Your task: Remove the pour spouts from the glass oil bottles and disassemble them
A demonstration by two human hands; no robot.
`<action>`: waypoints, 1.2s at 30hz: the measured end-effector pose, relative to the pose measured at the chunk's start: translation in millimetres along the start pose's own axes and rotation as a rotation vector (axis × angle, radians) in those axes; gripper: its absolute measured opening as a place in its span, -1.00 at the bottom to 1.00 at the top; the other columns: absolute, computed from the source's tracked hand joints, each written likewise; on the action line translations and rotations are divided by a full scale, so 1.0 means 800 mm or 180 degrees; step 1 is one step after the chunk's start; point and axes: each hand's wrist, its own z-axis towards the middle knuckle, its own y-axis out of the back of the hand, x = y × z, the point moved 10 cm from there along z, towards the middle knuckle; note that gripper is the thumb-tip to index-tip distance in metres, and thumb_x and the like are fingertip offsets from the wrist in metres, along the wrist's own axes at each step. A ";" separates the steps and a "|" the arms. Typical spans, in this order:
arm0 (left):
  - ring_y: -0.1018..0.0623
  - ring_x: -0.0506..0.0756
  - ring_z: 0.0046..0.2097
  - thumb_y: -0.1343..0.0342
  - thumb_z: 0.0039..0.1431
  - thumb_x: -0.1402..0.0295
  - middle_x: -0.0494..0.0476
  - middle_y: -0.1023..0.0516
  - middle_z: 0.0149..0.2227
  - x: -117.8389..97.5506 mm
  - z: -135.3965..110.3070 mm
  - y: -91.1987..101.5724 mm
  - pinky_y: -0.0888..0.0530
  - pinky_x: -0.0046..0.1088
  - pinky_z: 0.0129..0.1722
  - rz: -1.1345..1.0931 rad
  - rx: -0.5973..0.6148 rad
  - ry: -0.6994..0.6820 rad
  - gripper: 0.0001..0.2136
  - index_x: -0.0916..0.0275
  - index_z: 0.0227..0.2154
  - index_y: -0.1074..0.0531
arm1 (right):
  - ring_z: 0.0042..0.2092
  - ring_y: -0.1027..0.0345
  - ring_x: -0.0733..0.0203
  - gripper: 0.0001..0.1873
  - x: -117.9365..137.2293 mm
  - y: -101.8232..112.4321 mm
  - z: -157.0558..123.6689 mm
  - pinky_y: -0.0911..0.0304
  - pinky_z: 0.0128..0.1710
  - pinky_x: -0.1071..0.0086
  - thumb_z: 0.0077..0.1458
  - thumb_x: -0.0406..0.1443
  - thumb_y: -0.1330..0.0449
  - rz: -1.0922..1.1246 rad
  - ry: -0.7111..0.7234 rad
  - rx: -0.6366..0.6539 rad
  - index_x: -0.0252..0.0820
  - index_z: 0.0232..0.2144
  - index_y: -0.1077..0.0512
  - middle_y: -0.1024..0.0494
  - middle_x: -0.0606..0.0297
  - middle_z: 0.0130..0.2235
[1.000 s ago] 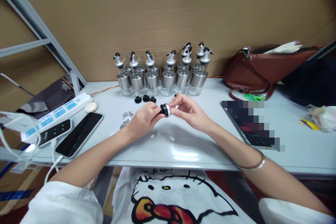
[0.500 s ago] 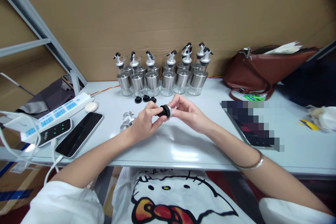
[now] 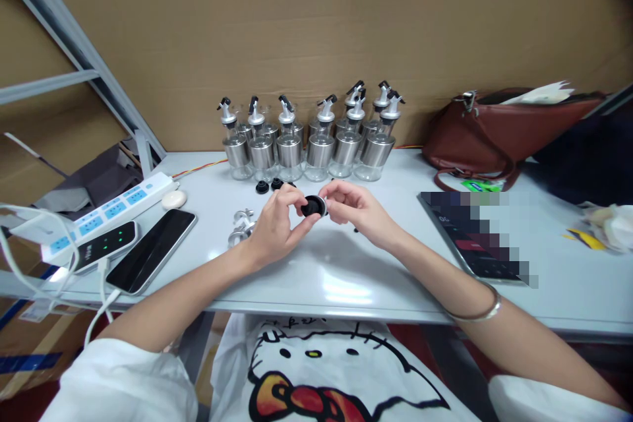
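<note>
Head: stopper (image 3: 311, 205) in hands (image 3: 277, 223) (image 3: 363, 212), axis aslant, black end leftward, toward camera.

The black-and-silver cap (image 3: 313, 206) turned until its black underside faced the camera. On the left hand (image 3: 277, 223), thumb and finger spread farther apart across it.

The single view looks out from the person's head, facing forward and down across the table (image 3: 395, 290) at close range. The person's own shirt (image 3: 316, 369) fills six o'clock, the left hand (image 3: 275, 225) and right hand (image 3: 364, 214) sit near the middle, and a cardboard wall (image 3: 277, 33) backs everything at twelve o'clock.
</note>
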 end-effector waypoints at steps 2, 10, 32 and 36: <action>-0.34 0.00 -0.32 -0.06 0.23 0.36 0.00 -0.26 -0.34 0.000 0.000 0.000 -0.36 -0.44 -0.31 0.0059 -0.0013 -0.0018 -0.78 0.17 -0.17 -0.11 | -0.58 -0.11 0.39 -0.77 -0.003 -0.006 -0.001 -0.07 -0.54 0.44 0.06 -0.15 -0.16 0.0098 -0.0126 0.0138 -0.19 -0.31 -0.32 -0.27 0.50 -0.63; -0.36 0.03 -0.24 -0.05 0.23 0.38 0.07 -0.28 -0.28 0.000 0.001 -0.010 -0.39 -0.43 -0.29 0.0064 0.0304 -0.0027 -0.81 0.20 -0.17 -0.15 | -0.42 -0.39 0.27 -0.63 -0.015 -0.022 -0.004 -0.32 -0.42 0.38 0.03 -0.21 -0.19 0.0271 -0.0302 0.0437 -0.19 -0.11 -0.26 -0.48 0.36 -0.44; -0.36 0.03 -0.23 0.02 0.16 0.43 0.09 -0.23 -0.22 0.026 -0.004 -0.018 -0.43 -0.35 -0.19 -0.0725 0.0492 0.0748 -0.83 0.18 -0.18 -0.17 | -0.37 -0.40 0.27 -0.69 -0.018 -0.022 -0.004 -0.38 -0.43 0.40 -0.05 -0.31 -0.20 0.0172 -0.0299 0.0348 -0.20 -0.18 -0.37 -0.49 0.31 -0.40; -0.38 0.02 -0.23 0.00 0.16 0.42 0.08 -0.23 -0.23 0.026 -0.003 -0.019 -0.43 -0.37 -0.20 -0.0776 0.0518 0.0737 -0.81 0.18 -0.17 -0.17 | -0.35 -0.45 0.25 -0.70 -0.017 -0.024 -0.005 -0.38 -0.41 0.41 -0.06 -0.31 -0.19 0.0150 -0.0346 0.0388 -0.21 -0.20 -0.39 -0.50 0.31 -0.39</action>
